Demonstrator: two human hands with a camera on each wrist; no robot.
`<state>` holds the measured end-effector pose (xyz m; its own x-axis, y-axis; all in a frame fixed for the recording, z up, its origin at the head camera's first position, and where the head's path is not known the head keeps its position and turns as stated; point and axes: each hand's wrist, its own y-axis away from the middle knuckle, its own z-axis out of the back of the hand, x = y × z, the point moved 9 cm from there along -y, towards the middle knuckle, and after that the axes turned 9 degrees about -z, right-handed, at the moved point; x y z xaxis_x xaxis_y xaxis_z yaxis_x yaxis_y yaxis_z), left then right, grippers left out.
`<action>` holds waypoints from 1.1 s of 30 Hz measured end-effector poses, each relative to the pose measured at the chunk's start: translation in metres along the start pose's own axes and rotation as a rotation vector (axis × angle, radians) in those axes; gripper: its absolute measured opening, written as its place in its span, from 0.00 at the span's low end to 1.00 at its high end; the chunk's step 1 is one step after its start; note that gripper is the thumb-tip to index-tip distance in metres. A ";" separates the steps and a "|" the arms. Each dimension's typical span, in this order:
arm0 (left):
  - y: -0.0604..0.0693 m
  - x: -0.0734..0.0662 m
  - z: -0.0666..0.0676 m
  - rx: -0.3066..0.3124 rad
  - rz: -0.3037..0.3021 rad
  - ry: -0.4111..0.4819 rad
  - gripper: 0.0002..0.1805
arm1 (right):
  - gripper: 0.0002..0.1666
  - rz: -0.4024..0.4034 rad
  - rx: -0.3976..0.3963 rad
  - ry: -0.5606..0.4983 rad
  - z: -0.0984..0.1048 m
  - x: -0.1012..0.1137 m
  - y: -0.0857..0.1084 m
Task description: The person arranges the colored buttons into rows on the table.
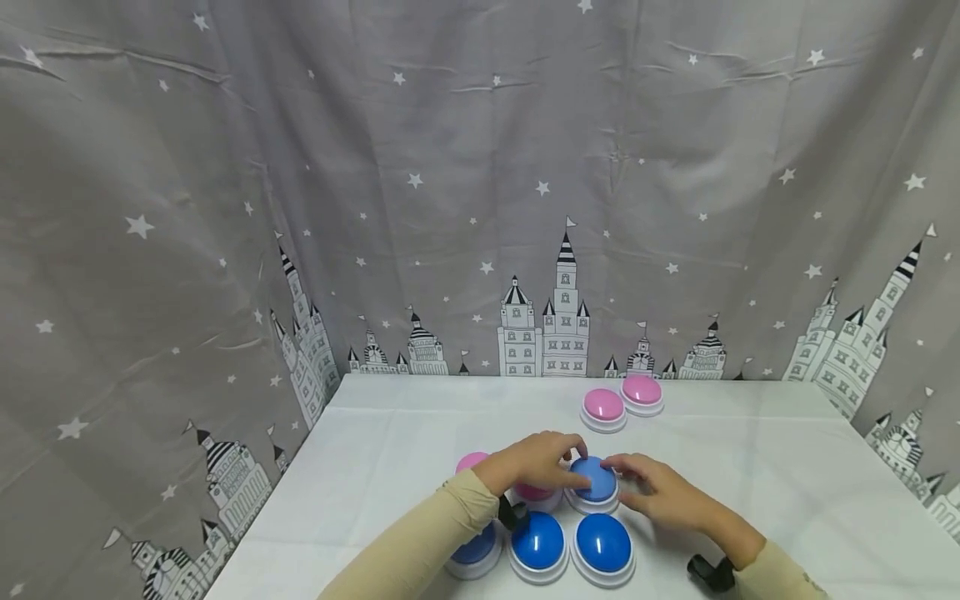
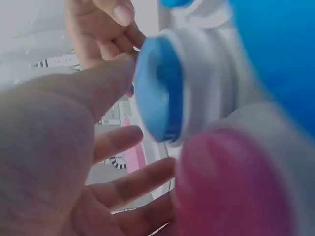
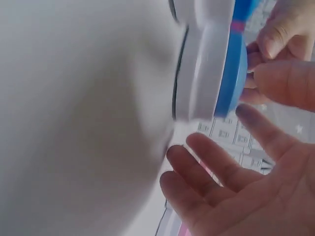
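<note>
A light blue dome button on a white round base stands between both hands. My left hand reaches over it from the left, thumb against the dome and the other fingers spread past its far side. My right hand is at its right side, index fingertip by the dome's edge and the other fingers loosely extended in the right wrist view. A pink button sits directly left of the light blue one, partly covered by my left hand. Neither hand's fingers close round the base.
Two darker blue buttons stand in front, with another blue button partly behind the left sleeve. One more pink button shows beyond that forearm. Two pink buttons are near the white table's back edge, before a grey curtain.
</note>
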<state>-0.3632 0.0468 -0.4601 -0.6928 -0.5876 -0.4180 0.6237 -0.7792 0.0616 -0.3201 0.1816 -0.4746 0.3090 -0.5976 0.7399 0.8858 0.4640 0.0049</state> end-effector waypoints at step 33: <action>-0.067 0.020 0.014 -0.213 0.111 0.141 0.37 | 0.37 -0.153 -0.243 0.041 0.047 -0.035 -0.064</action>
<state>-0.4234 0.0843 -0.4596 -0.5680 -0.6190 -0.5424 0.7653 -0.6397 -0.0715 -0.4036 0.2039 -0.4691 0.1749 -0.6766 0.7153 0.9787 0.1991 -0.0510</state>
